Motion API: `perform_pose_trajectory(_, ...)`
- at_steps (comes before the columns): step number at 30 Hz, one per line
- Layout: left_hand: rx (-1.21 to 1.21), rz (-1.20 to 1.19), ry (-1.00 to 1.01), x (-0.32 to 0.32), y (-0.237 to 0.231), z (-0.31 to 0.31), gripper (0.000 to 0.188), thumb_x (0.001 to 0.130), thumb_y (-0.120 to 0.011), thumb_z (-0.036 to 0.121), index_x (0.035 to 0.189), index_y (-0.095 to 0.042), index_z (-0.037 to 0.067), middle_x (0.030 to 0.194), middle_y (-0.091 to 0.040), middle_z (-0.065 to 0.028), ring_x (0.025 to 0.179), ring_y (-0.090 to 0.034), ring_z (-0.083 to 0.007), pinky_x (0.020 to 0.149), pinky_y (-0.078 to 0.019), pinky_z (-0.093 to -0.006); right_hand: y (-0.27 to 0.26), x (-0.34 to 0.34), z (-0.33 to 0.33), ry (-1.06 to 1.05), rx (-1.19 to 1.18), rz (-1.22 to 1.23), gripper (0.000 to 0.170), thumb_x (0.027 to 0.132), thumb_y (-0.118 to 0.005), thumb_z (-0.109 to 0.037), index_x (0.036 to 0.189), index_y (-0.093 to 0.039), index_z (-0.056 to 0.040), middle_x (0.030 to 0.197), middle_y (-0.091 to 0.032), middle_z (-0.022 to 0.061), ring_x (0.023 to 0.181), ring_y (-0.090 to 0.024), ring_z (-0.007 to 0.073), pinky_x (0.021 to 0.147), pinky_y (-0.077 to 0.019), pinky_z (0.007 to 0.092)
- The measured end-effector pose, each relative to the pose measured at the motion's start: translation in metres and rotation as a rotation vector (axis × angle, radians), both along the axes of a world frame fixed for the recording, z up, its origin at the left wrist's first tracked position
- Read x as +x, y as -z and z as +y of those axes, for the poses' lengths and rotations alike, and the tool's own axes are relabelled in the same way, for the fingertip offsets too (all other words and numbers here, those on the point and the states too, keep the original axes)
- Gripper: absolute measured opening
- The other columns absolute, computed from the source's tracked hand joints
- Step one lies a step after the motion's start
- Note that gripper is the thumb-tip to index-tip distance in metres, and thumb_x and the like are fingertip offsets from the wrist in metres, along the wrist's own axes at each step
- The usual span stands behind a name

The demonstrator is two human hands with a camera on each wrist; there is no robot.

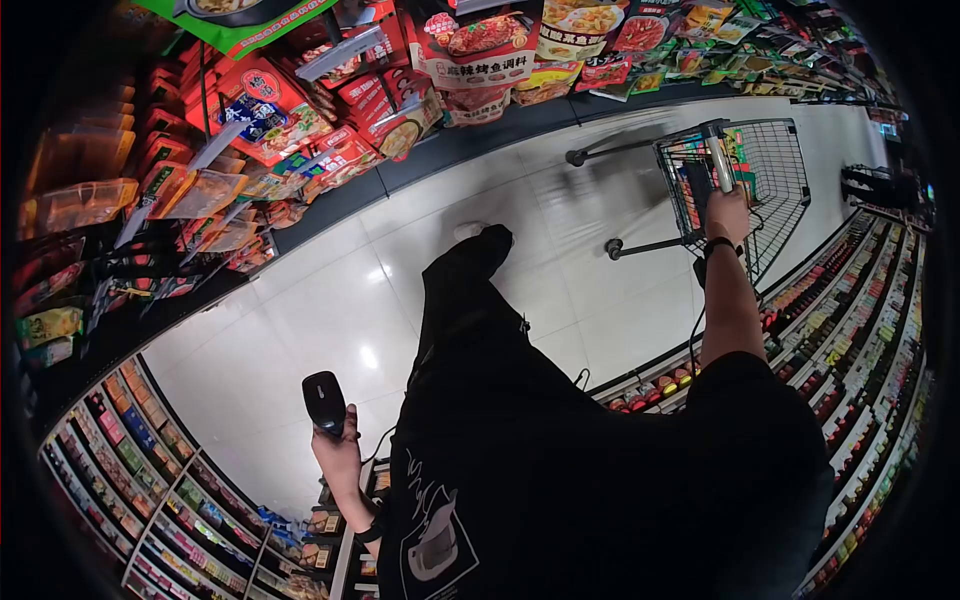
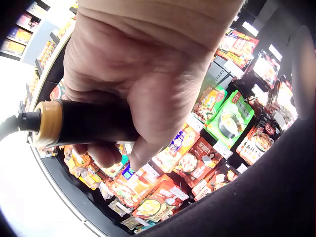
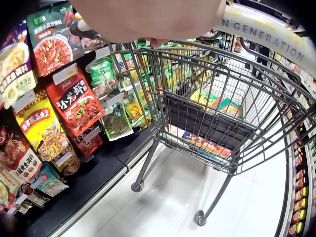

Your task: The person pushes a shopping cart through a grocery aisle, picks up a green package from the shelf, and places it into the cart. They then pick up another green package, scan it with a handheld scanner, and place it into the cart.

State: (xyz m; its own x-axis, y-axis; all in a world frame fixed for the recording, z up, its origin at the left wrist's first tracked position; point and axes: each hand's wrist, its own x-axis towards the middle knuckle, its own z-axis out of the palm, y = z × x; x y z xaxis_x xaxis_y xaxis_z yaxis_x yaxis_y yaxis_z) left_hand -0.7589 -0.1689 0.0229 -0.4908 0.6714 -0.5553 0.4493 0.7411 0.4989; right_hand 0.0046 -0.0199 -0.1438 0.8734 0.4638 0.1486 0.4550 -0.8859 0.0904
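Note:
At the lower left of the head view, my left hand (image 1: 338, 460) grips a black handheld device (image 1: 324, 402) with a rounded head. Close up in the left wrist view, the left hand (image 2: 143, 74) wraps round its dark handle (image 2: 94, 122), which has a tan ring and a cable at its end. My right hand (image 1: 728, 215) holds the handle of a grey wire shopping cart (image 1: 785, 185). The right wrist view shows part of the right hand (image 3: 153, 19) at the cart's handlebar (image 3: 266, 30); colourful flat packages (image 3: 210, 100) lie inside the cart.
Hanging seasoning packets (image 1: 480, 50) line a dark-edged shelf along the top and left of the head view. Shelves of jars and bottles (image 1: 850, 330) stand at the right, more stocked shelves (image 1: 160, 480) at the lower left. Pale floor tiles (image 1: 330, 300) lie between.

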Motion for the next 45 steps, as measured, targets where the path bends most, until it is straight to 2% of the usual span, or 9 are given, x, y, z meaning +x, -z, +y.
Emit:
perform_pose_trajectory(7, 0.019, 0.035, 0.002, -0.018, 0.005, -0.035, 0.029, 0.102, -0.082, 0.022, 0.112, -0.068, -0.002, 0.081, -0.068, -0.0017, 0.065, -0.06, -0.0102, 0.058, -0.0464, -0.0298, 0.004, 0.004, 0.001, 0.023, 0.033, 0.001, 0.036, 0.093, -0.055, -0.034, 0.116, -0.075, -0.0134, 0.108, -0.081, 0.0199, 0.098, -0.078, 0.0448, 0.085, -0.0616, 0.0582)
perform_pose_trajectory(11, 0.051, 0.047, -0.01, -0.02, 0.004, -0.051, 0.03, 0.102, -0.082, 0.022, 0.112, -0.068, -0.002, 0.083, -0.069, -0.003, 0.065, -0.061, -0.0117, 0.059, -0.0483, -0.0305, -0.003, -0.002, 0.002, -0.009, -0.002, 0.001, 0.04, 0.092, -0.056, -0.034, 0.119, -0.074, -0.0111, 0.11, -0.081, 0.0206, 0.101, -0.078, 0.0444, 0.087, -0.0616, 0.0582)
perform_pose_trajectory(15, 0.018, 0.043, -0.063, -0.02, 0.0, -0.061, 0.029, 0.102, -0.082, 0.022, 0.111, -0.068, -0.001, 0.081, -0.068, -0.0024, 0.065, -0.06, -0.0113, 0.06, -0.0478, -0.03, -0.008, -0.005, 0.004, -0.005, -0.015, 0.011, 0.042, 0.094, -0.055, -0.034, 0.123, -0.073, -0.0089, 0.111, -0.081, 0.0208, 0.103, -0.079, 0.0443, 0.088, -0.0619, 0.058)
perform_pose_trajectory(20, -0.004, 0.067, -0.092, -0.018, -0.005, -0.073, 0.027, 0.102, -0.082, 0.022, 0.107, -0.066, 0.0, 0.076, -0.065, -0.0007, 0.064, -0.057, -0.0093, 0.058, -0.0452, -0.0288, -0.004, -0.001, 0.004, -0.007, -0.053, -0.002, 0.043, 0.099, -0.056, -0.041, 0.124, -0.073, -0.0107, 0.114, -0.081, 0.02, 0.106, -0.079, 0.0424, 0.089, -0.0624, 0.0567)
perform_pose_trajectory(23, -0.005, 0.068, -0.098, -0.024, -0.004, -0.084, 0.032, 0.101, -0.082, 0.024, 0.114, -0.068, -0.002, 0.081, -0.068, -0.0033, 0.064, -0.061, -0.0122, 0.058, -0.0478, -0.0309, -0.002, 0.002, 0.004, -0.013, -0.047, 0.005, 0.044, 0.099, -0.056, -0.043, 0.124, -0.072, -0.0108, 0.115, -0.081, 0.0198, 0.107, -0.079, 0.0419, 0.09, -0.0626, 0.0562)
perform_pose_trajectory(26, 0.03, 0.084, -0.112, -0.028, 0.0, -0.091, 0.034, 0.101, -0.083, 0.025, 0.114, -0.068, -0.002, 0.08, -0.067, -0.0031, 0.063, -0.06, -0.0119, 0.057, -0.0468, -0.0307, -0.005, -0.003, 0.005, -0.016, -0.04, 0.005, 0.044, 0.098, -0.053, -0.039, 0.124, -0.072, -0.0095, 0.118, -0.08, 0.0215, 0.108, -0.078, 0.0427, 0.091, -0.0621, 0.0567)
perform_pose_trajectory(32, 0.001, 0.101, -0.128, -0.031, -0.006, -0.097, 0.034, 0.101, -0.083, 0.025, 0.115, -0.068, -0.002, 0.08, -0.067, -0.0032, 0.063, -0.059, -0.0112, 0.056, -0.0455, -0.0308, 0.0, 0.002, 0.003, -0.055, -0.044, -0.024, 0.044, 0.098, -0.052, -0.037, 0.121, -0.072, -0.0054, 0.115, -0.08, 0.0234, 0.105, -0.078, 0.044, 0.089, -0.0625, 0.0574)
perform_pose_trajectory(35, 0.042, 0.113, -0.143, -0.032, -0.004, -0.101, 0.029, 0.101, -0.082, 0.022, 0.108, -0.068, -0.001, 0.076, -0.066, -0.0014, 0.061, -0.056, -0.01, 0.056, -0.0456, -0.0307, 0.005, 0.006, 0.003, -0.049, -0.045, -0.03, 0.044, 0.098, -0.053, -0.039, 0.12, -0.072, -0.0059, 0.113, -0.08, 0.0231, 0.103, -0.079, 0.0434, 0.086, -0.0632, 0.0576)
perform_pose_trajectory(45, 0.011, 0.105, -0.132, -0.031, -0.004, -0.098, 0.028, 0.101, -0.082, 0.02, 0.111, -0.066, -0.001, 0.076, -0.065, -0.0003, 0.061, -0.056, -0.0091, 0.056, -0.0448, -0.0295, 0.007, 0.01, 0.001, -0.07, -0.052, -0.041, 0.045, 0.098, -0.054, -0.04, 0.122, -0.072, -0.0075, 0.114, -0.08, 0.0205, 0.103, -0.079, 0.0424, 0.086, -0.0629, 0.0571)
